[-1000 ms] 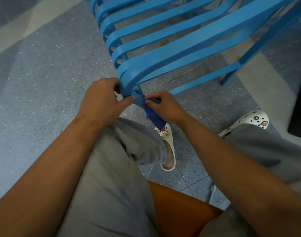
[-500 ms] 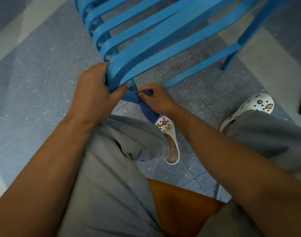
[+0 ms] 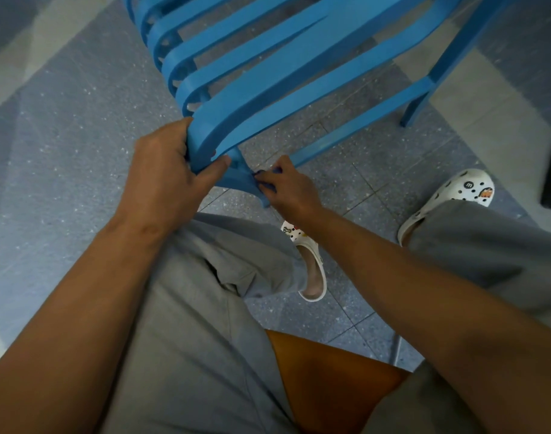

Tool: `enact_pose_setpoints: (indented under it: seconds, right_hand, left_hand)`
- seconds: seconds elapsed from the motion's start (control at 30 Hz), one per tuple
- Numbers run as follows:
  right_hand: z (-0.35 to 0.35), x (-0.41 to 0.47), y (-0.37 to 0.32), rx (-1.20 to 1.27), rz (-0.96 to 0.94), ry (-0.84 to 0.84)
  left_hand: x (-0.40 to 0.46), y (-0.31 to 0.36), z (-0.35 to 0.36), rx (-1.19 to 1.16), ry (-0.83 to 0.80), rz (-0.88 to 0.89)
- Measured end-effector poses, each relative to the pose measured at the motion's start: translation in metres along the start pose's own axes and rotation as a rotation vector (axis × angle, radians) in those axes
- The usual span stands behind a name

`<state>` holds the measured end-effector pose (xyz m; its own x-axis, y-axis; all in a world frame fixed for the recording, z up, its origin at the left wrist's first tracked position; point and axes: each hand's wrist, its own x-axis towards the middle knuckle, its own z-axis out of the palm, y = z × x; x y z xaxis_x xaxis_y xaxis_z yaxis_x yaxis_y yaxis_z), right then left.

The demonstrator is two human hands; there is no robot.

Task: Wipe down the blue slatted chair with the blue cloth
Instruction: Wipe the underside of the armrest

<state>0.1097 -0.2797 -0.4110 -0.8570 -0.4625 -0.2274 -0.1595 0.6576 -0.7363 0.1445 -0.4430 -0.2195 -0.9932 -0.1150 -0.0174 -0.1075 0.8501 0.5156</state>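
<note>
Fingers of the left hand (image 3: 167, 173) curl round the curved end of the nearest slat of the blue slatted plastic chair (image 3: 267, 73) at frame centre, thumb hooked under its edge. Just right, the right hand (image 3: 286, 189) pinches the dark blue cloth (image 3: 269, 186), mostly hidden under its fingers, against the chair's frame below that slat. Speckled grey tiled floor (image 3: 64, 136) lies open at left; white clogs (image 3: 311, 261) stand near the lower right.

The blue chair (image 3: 267, 79) looks like smooth, matt plastic. The blue cloth (image 3: 266, 191) is soft. The floor (image 3: 73, 126) is speckled stone tiles. The seat (image 3: 327, 380) looks like shiny brown wood. The trousers (image 3: 189, 339) are grey cloth.
</note>
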Motion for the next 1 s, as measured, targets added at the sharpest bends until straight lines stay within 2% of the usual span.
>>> enact_pose_setpoints:
  seconds: [0.07,0.27,0.37,0.6,0.67,0.8,0.9,1.0]
  right_hand:
    - [-0.009,0.000,0.010,-0.061,-0.013,0.035]
    - [-0.078,0.018,0.061,-0.101,0.255,0.320]
    - [-0.088,0.025,0.070,-0.057,0.342,0.362]
    - [-0.015,0.013,0.004,-0.132,0.270,0.230]
    - [0.000,0.013,-0.012,-0.011,0.328,0.129]
    - [0.002,0.015,-0.032,0.250,0.280,-0.034]
    - [-0.016,0.007,-0.039,0.488,0.320,-0.058]
    - [-0.031,-0.006,-0.053,0.655,0.245,-0.008]
  left_hand:
    - [0.000,0.000,-0.001,-0.005,-0.003,0.002]
    - [0.001,-0.001,-0.003,-0.020,-0.029,0.018]
    - [0.002,-0.001,-0.005,-0.027,-0.048,0.019]
    - [0.002,0.002,-0.007,-0.012,-0.074,0.025]
    - [0.002,0.003,-0.008,-0.008,-0.078,0.031]
    - [0.001,0.004,-0.008,0.004,-0.060,0.046]
    - [0.001,0.004,-0.005,0.003,-0.023,0.058]
    - [0.000,0.005,-0.001,-0.027,0.034,0.085]
